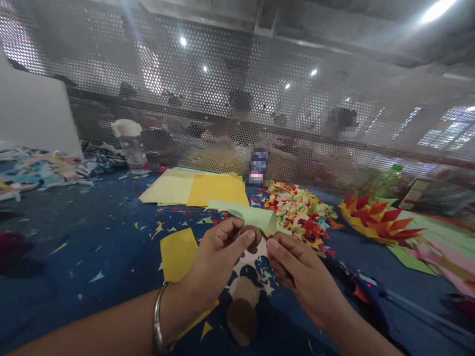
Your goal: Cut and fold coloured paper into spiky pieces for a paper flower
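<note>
My left hand (222, 247), with a silver bangle at its wrist, is closed, and a small brown rounded piece (254, 242) shows at its fingertips. Close beside it, my right hand (297, 264) has thumb and fingers pressed together. Whatever it pinches is too small to make out. Beyond the fingers lies a pale green paper sheet (256, 215) with a curled edge. Below the hands are a dark brown round disc (242, 319) and a paler round disc (244, 289), overlapping. White paper scraps with curved cut-outs (265, 284) lie between my hands.
Yellow and cream paper sheets (218, 189) lie ahead, near a phone (259, 165) and a colourful scrap heap (300, 207). A glue gun (371, 296) with its cord lies at right, below an orange paper flower (378, 220). A cup (131, 146) stands left, before a perforated metal screen (208, 89).
</note>
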Tool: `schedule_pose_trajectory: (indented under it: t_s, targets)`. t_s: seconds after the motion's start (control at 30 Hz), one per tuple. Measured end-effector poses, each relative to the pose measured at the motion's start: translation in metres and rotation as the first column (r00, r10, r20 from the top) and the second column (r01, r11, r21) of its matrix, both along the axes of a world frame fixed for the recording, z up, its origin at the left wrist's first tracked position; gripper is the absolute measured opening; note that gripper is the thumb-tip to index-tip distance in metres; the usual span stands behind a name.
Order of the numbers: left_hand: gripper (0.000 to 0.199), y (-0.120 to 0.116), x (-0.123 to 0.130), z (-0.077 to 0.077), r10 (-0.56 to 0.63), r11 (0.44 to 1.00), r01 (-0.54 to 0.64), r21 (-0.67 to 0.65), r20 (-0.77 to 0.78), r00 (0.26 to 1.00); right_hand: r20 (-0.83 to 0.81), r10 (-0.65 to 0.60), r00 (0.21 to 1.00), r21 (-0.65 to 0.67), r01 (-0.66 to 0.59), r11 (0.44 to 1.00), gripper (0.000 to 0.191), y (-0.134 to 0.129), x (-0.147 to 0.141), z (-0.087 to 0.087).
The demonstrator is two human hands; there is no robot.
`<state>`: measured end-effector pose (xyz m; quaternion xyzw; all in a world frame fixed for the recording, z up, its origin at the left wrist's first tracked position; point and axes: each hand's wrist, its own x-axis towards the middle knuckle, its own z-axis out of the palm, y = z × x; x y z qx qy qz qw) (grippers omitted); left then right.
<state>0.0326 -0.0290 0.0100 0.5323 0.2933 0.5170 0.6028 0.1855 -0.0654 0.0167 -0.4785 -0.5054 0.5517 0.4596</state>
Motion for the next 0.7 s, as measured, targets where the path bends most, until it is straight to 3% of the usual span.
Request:
schedule_pose_trajectory:
  t_s: [0.47, 0.7]
  targets:
    - [0.013, -0.0006, -0.0010, -0.0025, -0.037, 0.992, 0.044, -0.120, 0.061, 0.997, 0.043, 0.005, 0.999, 0.008, -0.005, 1.000, 0.035, -0.0019, 0.0018, 0.0009]
    - [0.013, 0.0016, -0.0023, -0.0019, -0.082, 0.989, 0.091, -0.120, 0.081, 0.993, 0.053, 0.012, 0.999, 0.012, -0.012, 1.000, 0.036, -0.0015, 0.0040, 0.0010]
